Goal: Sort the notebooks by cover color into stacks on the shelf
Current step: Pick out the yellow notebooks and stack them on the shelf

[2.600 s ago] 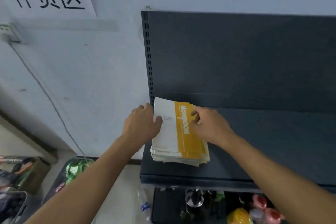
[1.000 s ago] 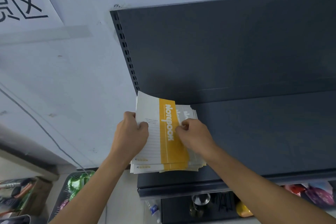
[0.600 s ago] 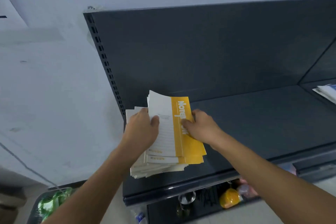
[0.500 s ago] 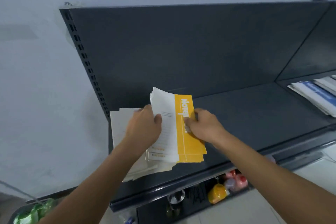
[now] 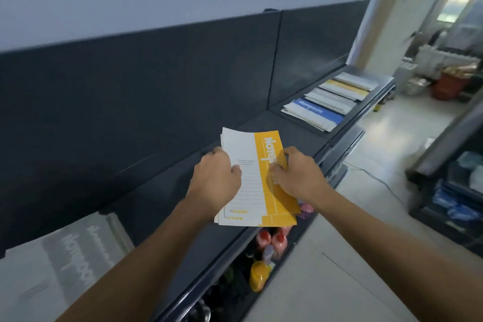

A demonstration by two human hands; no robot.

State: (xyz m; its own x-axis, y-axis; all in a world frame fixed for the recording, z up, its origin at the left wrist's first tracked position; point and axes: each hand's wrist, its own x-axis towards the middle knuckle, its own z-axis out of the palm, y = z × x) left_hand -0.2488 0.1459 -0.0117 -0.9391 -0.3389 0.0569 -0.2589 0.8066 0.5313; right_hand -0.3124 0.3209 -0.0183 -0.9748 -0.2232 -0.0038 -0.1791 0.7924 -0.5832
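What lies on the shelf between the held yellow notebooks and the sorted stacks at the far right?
Nothing visible: bare dark grey metal shelf separates the yellow-banded paper notebooks, gripped by left hand and right hand, from the stacks; the yellow-banded stack lies beyond the blue-banded stack.

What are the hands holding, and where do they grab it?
Thin yellow-and-white paper notebooks: left hand grips the white left edge, right hand pinches the yellow right edge.

A dark grey metal shelf [image 5: 162, 191]. A grey notebook stack [image 5: 60, 269] lies at its near left end; far to the right lie a blue stack [image 5: 312, 114] and, beyond it, a yellow stack [image 5: 342, 89].
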